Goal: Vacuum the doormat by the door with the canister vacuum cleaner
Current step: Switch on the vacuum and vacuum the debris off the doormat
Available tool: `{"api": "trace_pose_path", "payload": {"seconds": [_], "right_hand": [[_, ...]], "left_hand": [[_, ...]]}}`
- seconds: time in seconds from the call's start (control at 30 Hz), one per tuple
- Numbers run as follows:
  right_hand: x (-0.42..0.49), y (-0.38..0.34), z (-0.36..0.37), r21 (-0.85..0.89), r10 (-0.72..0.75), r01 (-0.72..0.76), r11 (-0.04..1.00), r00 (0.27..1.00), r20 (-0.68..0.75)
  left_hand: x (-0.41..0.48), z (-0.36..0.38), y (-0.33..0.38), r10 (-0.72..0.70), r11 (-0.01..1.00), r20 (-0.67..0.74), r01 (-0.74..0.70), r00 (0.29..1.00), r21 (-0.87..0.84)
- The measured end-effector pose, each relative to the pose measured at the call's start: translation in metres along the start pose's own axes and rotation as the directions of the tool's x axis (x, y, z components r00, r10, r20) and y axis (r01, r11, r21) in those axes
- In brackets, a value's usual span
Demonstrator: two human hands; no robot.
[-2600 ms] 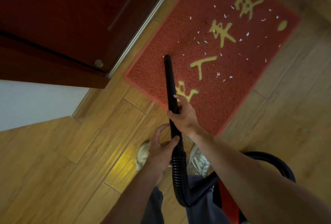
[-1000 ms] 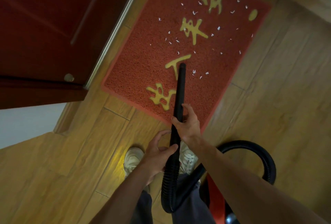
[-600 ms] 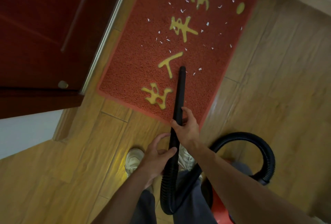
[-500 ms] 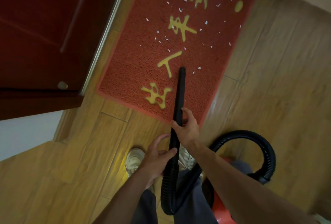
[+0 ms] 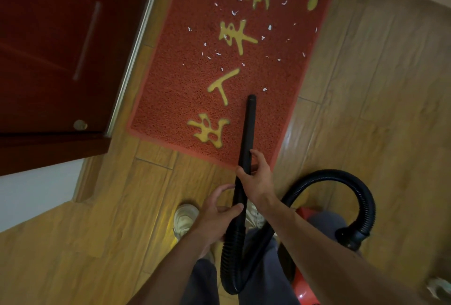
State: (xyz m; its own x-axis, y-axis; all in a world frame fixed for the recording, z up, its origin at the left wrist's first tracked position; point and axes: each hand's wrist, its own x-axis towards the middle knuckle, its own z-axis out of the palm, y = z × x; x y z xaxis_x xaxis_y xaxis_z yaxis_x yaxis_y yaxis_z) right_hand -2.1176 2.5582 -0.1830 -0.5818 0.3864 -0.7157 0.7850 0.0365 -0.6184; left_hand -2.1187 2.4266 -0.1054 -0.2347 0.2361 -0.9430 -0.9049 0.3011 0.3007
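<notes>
A red doormat [image 5: 175,89] with yellow characters lies on the wood floor beside the door, with several white scraps [image 5: 264,89] scattered over its far half. The black vacuum tube [image 5: 249,129] points away from me, its open tip resting on the mat's near right part. My right hand [image 5: 256,180] grips the tube near the mat's front edge. My left hand [image 5: 217,216] holds the tube lower down, just above the ribbed hose [image 5: 341,180]. The hose loops right to the red canister [image 5: 302,287], mostly hidden behind my right arm.
A dark red door [image 5: 61,48] with a metal edge strip stands open at the left of the mat. A white wall [image 5: 29,194] runs along the lower left. My two feet in light shoes [image 5: 185,219] stand on the wood floor [image 5: 378,109] just before the mat.
The tube tip swung from the mat's left side to its right part and drew back slightly toward me. White scraps near the tip have gone. Both hands kept their hold.
</notes>
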Motion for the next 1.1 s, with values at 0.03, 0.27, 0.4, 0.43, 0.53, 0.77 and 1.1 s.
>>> {"api": "trace_pose_path", "payload": {"seconds": [0.03, 0.27, 0.4, 0.43, 0.53, 0.77, 1.1], "right_hand": [[0.0, 0.002, -0.001, 0.009, 0.0, 0.0, 1.0, 1.0, -0.012], [0.004, 0.007, -0.009, 0.067, 0.006, -0.003, 0.998, 0.999, -0.051], [0.013, 0.001, -0.017, 0.076, -0.015, 0.021, 0.997, 0.997, -0.077], [0.016, 0.0, -0.018, 0.073, -0.01, 0.015, 0.997, 0.997, -0.073], [0.024, -0.002, -0.022, 0.068, 0.031, -0.028, 0.997, 0.999, -0.038], [0.035, -0.02, -0.037, 0.087, 0.004, -0.001, 0.996, 0.999, -0.032], [0.073, -0.057, -0.04, -0.008, -0.03, 0.03, 1.0, 0.999, 0.039]], "left_hand": [[0.001, 0.001, 0.0, 0.001, 1.0, 0.003, -0.001, 1.0, 0.002], [0.004, 0.011, 0.006, 0.018, 0.999, 0.016, -0.018, 1.0, 0.029], [0.008, 0.017, 0.015, 0.032, 0.999, 0.008, -0.033, 0.999, 0.028], [0.01, 0.019, 0.017, 0.031, 0.999, 0.008, -0.031, 0.999, 0.036], [0.015, 0.024, 0.023, 0.023, 0.998, 0.004, -0.024, 1.0, 0.06], [0.015, 0.036, 0.045, 0.036, 0.997, -0.012, -0.035, 0.999, 0.07], [0.034, 0.039, 0.078, 0.078, 0.997, -0.068, -0.076, 0.995, 0.026]]}}
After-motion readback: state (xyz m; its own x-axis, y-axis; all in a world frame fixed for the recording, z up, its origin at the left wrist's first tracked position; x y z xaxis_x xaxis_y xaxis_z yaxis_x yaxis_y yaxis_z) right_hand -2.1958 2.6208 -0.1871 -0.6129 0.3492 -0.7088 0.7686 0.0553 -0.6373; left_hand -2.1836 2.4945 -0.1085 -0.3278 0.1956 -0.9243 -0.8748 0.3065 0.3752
